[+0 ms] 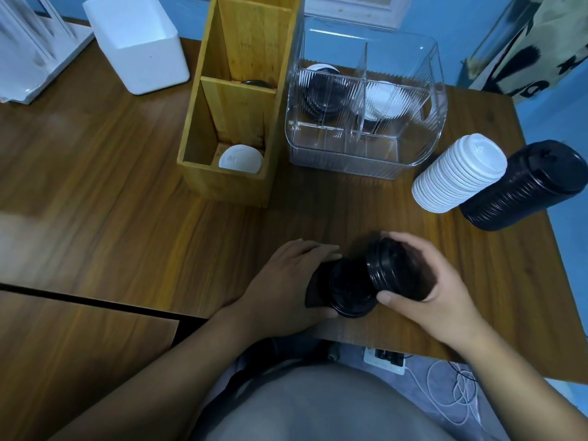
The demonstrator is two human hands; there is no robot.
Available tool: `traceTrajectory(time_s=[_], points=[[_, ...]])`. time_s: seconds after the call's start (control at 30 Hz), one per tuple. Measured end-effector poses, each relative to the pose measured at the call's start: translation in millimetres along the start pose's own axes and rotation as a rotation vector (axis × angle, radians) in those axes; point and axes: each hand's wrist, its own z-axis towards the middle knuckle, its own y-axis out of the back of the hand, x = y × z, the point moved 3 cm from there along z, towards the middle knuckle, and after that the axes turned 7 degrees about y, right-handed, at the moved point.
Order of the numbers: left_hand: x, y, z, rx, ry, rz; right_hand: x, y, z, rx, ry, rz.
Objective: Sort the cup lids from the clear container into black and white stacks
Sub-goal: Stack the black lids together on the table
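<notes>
Here, at six o'clock on the table (127, 218), the left hand (283, 281) clasps one batch of black lids (350, 291) and the right hand (423, 281) grips another (386, 265), so align rims squarely before nesting them.

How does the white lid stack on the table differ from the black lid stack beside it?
The white lid stack is white; the black lid stack is black. The white lid stack looks shorter than the black lid stack. The white lid stack stands nearer the clear container; the black lid stack stands nearer the table edge. Both are nested lids, standing free, touching each other, with no hand on them.
</notes>
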Motion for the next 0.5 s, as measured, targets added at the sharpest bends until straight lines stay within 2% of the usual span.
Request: traceTrajectory(time_s=[0.17, 0.5], points=[[1, -1, -1, 0.034, -0.034, 0.044, -3, 3, -5, 0.135, -0.002, -0.110], [2, -7, -1, -0.041, -0.034, 0.021, -2, -33, 8, 0.394, 0.216, -0.409]])
